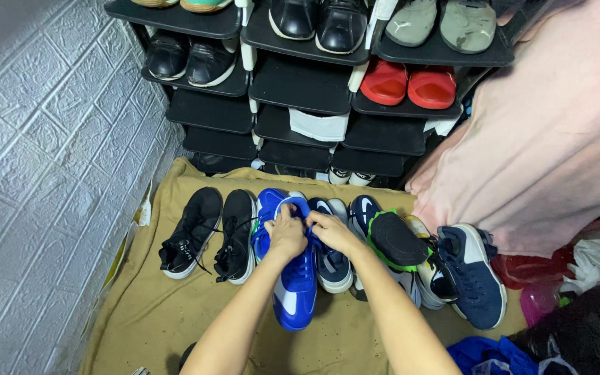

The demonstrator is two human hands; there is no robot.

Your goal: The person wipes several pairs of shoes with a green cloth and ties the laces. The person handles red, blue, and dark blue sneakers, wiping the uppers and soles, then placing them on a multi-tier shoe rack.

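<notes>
A bright blue sneaker [296, 278] with a white patch near its toe is lying on a tan cloth [154, 312] spread over the floor, its toe pointing toward six o'clock and its opening toward twelve. Both hands are closing on its upper end: the left hand [287, 232] is curling its fingers around the collar, and the right hand [332, 231] is pinching the same edge from the three o'clock side, so the two are nearly touching. A second blue shoe [267, 215] is peeking out just behind, at eleven o'clock. At nine o'clock a pair of black sneakers [211, 232] is sitting side by side with loose laces. At three o'clock a dark shoe with a white sole [332, 267] is lying just beside the blue one, then a black shoe edged in green [394, 243], and farther out a navy sneaker [473, 278]. At twelve o'clock a black shoe rack [300, 90] is standing against the wall, carrying red slides [408, 85], black leather shoes [317, 21] and grey sneakers [442, 24]. A pink cloth [550, 132] is hanging at two o'clock.
</notes>
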